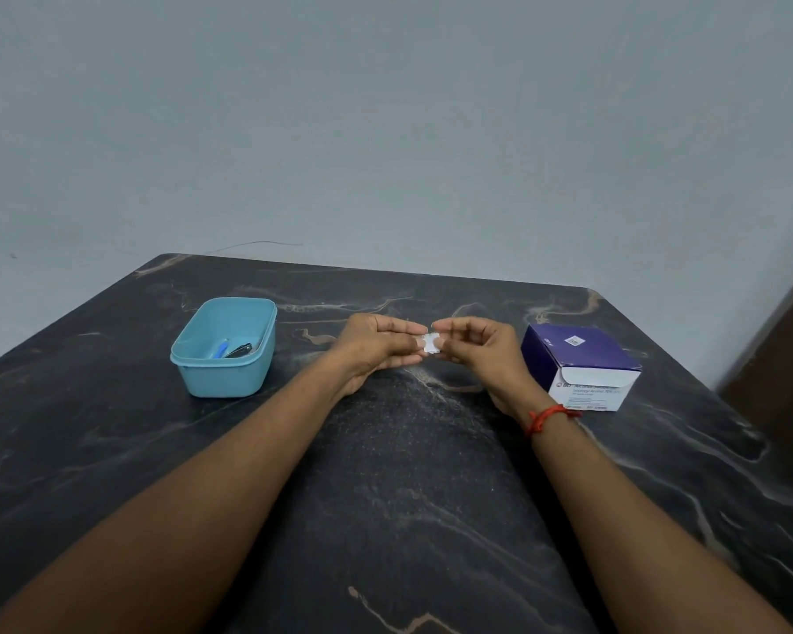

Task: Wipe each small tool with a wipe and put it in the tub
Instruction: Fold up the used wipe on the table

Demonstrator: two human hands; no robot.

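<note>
- Small white square wipe [431, 344], pinched between our left hand [376, 347] and right hand [477, 354]
- Light blue plastic tub [223, 379], left edge of the dark marbled table [385, 496]
- Purple cardboard box [577, 359], right edge

Dark veined stone table [385, 473], faintly glossy; smooth plastic tub [225, 377]; matt cardboard box [582, 359].

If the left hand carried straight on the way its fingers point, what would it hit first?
Probably the right hand, which pinches the same white wipe packet as the left hand; the purple box lies farther along.
</note>
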